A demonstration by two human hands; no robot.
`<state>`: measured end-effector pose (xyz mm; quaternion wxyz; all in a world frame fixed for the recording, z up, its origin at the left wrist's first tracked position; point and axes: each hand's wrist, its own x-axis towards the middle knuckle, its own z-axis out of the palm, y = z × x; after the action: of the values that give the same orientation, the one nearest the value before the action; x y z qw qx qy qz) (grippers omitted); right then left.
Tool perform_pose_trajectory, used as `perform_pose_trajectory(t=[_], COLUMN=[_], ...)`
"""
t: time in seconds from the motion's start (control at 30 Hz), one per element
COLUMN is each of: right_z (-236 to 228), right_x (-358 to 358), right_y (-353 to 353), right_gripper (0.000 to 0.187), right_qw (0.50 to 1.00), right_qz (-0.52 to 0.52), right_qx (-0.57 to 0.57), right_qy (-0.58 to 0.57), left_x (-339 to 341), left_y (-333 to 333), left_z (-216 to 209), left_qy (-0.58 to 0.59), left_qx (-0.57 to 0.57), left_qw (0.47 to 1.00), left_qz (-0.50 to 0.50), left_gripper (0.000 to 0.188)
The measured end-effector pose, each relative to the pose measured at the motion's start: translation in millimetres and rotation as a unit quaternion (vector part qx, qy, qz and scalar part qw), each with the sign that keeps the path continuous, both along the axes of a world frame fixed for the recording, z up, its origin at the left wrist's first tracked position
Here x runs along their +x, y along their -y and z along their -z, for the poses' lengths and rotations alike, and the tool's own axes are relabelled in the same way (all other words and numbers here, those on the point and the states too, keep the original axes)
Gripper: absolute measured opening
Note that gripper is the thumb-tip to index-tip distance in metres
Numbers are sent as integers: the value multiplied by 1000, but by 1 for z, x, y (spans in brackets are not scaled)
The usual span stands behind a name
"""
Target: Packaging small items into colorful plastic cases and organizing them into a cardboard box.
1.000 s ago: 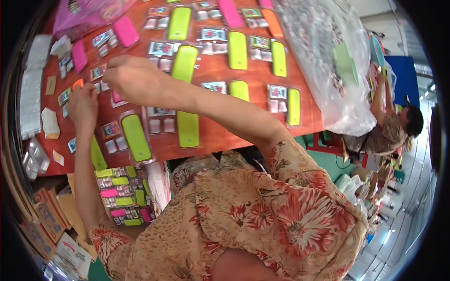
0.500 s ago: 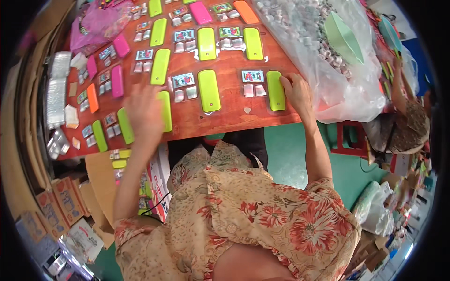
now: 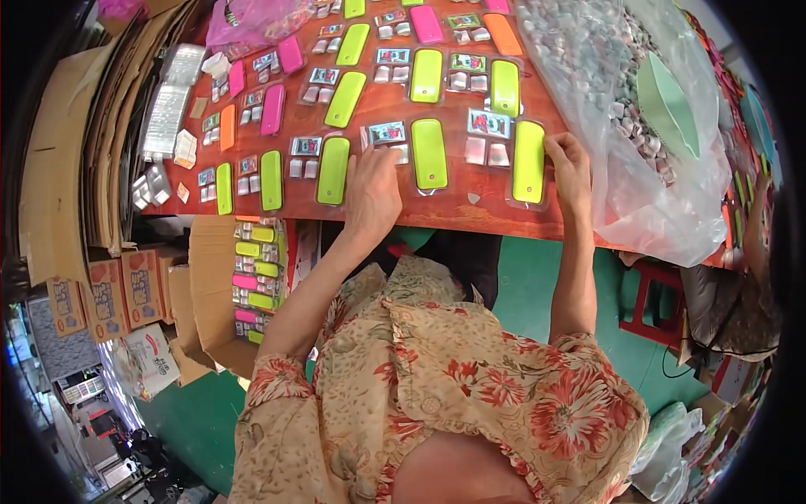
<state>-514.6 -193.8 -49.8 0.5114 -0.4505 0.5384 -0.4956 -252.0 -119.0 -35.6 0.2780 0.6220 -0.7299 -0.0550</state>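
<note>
Rows of shallow clear plastic trays lie on the red-brown table [image 3: 470, 217]. Each holds an oblong, rounded case, a small printed packet and small pale pink-and-white pieces. My left hand [image 3: 375, 191] is over the left part of the middle front tray, its bent fingers apart by the small pieces. That tray's lime-green case [image 3: 429, 155] and its blue packet [image 3: 384, 133] show beside the hand. My right hand [image 3: 571, 172] pinches the right rim of the front right tray, next to another lime-green case [image 3: 529, 164]. This tray's printed packet [image 3: 489, 123] lies above two pieces [image 3: 486, 153].
Right, a large clear bag [image 3: 625, 197] holds many grey and pink pieces, with a pale green scoop [image 3: 667, 105] on them. Left stand cardboard sheets [image 3: 63, 160]. Below is an open carton [image 3: 211, 290] of filled trays. A red stool [image 3: 651, 302] stands near another person [image 3: 758, 210].
My left hand has moved right, from the trays at left to the middle front tray. My right hand stays at the front right tray. The view has shifted.
</note>
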Motion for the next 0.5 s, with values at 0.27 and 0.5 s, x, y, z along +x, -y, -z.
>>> perform_pose_trajectory(t=[0.27,0.5], right_z=[-2,5], right_x=[87,113], right_y=[14,6], right_gripper=[12,23], right_qw=[992,929], right_qz=[-119,-44], right_qx=[29,-153], right_qy=[18,-333], left_x=[17,10], left_y=[17,24], left_z=[-8,-13], left_qy=[-230,-137], left_qx=[8,65], left_qw=[966,984], left_qz=[-117,-97], left_gripper=[27,49])
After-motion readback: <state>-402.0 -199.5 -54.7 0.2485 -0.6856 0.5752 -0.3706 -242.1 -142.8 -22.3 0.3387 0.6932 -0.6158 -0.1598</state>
